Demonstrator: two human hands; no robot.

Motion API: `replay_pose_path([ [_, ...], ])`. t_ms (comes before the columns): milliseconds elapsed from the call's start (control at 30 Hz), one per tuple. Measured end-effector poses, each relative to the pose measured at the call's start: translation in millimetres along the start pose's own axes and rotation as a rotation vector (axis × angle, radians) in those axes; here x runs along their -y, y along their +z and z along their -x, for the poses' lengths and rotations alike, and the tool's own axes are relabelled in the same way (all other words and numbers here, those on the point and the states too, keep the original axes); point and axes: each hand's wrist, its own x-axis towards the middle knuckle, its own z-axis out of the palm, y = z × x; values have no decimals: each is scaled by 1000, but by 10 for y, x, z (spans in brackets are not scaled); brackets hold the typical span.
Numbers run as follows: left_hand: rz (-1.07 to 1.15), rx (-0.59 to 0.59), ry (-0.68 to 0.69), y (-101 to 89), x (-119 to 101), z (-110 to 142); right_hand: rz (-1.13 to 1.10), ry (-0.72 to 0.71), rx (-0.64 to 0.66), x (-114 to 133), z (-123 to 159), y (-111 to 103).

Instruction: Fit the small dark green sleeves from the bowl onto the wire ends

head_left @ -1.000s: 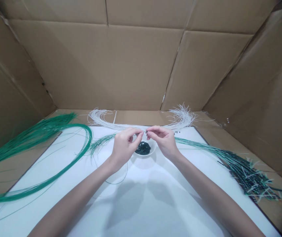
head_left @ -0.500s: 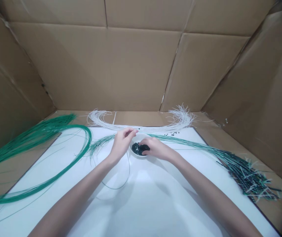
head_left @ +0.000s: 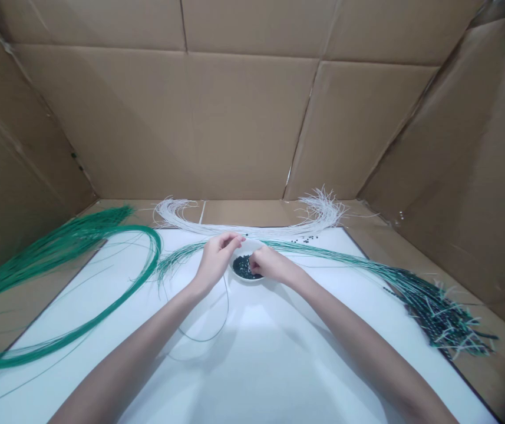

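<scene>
My left hand point(head_left: 215, 259) pinches a thin green cord point(head_left: 208, 340) between thumb and fingertips; the cord hangs below in a loose loop. A tiny dark bead point(head_left: 247, 235) shows just beyond those fingertips. To the right, my right hand point(head_left: 274, 264) reaches into a small white bowl point(head_left: 247, 281), its fingers closed together among the dark beads point(head_left: 241, 268). Whether a bead is caught between these fingers is hidden.
A coil of green cords point(head_left: 157, 247) lies at the left. White cords point(head_left: 177, 215) curve along the back. Behind the bowl, green cords point(head_left: 336, 254) run right to their beaded ends point(head_left: 442, 318). Loose dark beads point(head_left: 309, 238) lie at the back. Cardboard walls point(head_left: 243, 129) surround the white table point(head_left: 252, 377).
My right hand has gone from beside the left fingertips down into the bowl, and its fingers have closed among the beads. My left hand has drawn slightly left, still pinching the cord.
</scene>
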Motion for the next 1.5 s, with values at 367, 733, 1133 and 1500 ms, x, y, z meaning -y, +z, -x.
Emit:
replay_pose_path([
  [367,-44,4,34,9,81,-31,-5,-66,4,20,19,8],
  [733,23,-36,32,-7,58,-36,-644,-124,-370,-50,82,-247],
  [1133,-26,-66,179,-13,-218,140,-1287,-250,-568,-48,255,-339],
  [1500,-154,-86,261,23,-280,212,-1368,-263,-556,-22,276,-347],
])
